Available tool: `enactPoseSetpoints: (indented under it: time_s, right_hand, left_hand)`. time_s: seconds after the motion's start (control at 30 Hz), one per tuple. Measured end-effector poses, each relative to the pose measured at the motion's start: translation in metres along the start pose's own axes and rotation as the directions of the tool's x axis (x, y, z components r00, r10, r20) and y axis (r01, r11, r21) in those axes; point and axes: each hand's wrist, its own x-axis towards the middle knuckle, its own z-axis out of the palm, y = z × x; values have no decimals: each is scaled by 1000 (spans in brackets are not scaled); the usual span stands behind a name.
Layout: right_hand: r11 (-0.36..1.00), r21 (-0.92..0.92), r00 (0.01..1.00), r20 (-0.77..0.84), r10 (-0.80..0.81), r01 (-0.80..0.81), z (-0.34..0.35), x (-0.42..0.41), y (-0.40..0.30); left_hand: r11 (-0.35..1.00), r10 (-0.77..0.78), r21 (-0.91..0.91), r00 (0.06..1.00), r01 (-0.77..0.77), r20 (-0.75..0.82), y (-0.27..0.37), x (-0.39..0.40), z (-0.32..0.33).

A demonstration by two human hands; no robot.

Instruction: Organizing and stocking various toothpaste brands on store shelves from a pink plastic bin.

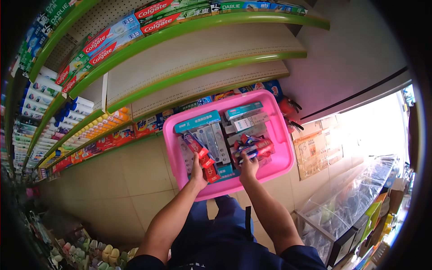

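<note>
A pink plastic tub (pixel 287 135) lies before me, holding several boxes. My left hand (pixel 198 172) grips a few slim red-and-blue packs (pixel 204 158), perhaps toothbrush packs, fanned over the left side of the tub. Beneath them are white-and-grey cartons (pixel 216 143), and a teal carton (pixel 197 121) lies along the tub's far left. My right hand (pixel 249 167) has its fingers closed around blue-and-white packs (pixel 249 151) at a jumbled red-and-blue pile (pixel 265 145). Farther back on the right lie another teal box (pixel 244 110) and a pale carton (pixel 251 122).
Green-edged shelves (pixel 209 76) curve across the far side, with Colgate and Darlie toothpaste boxes (pixel 158 22) on an upper one. Tide packs (pixel 145 125) line the bottom. Red fire extinguishers (pixel 287 105) stand beside the tub. Flattened cardboard (pixel 311 153), a plastic-covered rack (pixel 344 199) and slippers (pixel 109 254) are nearby.
</note>
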Motion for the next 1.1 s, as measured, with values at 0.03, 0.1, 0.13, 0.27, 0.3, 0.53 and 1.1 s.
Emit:
enactPoseSetpoints:
  time_s: [0.03,0.1,0.13,0.27,0.3,0.53,1.1]
  right_hand:
    - [1000,2,1000,-9,-6,6,-10,6,8]
    - [924,-382,954,273,120,-7,-28,19,17]
    - [901,-425,927,299,227,-84,-19,4,7]
    - [842,-502,868,308,390,-200,0,-28,-23]
    - [837,-499,878,268,396,-225,2,-30,-28]
    - [857,-513,989,143,42,38,20,-45,-20]
    - [-106,-753,571,575,-587,650,-75,4,-84]
  left_hand:
    - [987,72,151,991,-54,-116,-9,4,3]
    - [987,82,143,996,-78,-19,-25,18,2]
    - [972,173,168,984,-163,-46,-28,21,0]
    - [859,362,403,931,-317,-39,-16,57,3]
    - [837,322,466,947,-288,6,-4,61,19]
    - [-28,478,842,732,-539,484,36,43,31]
    - [-558,676,775,379,-297,632,44,-77,-65]
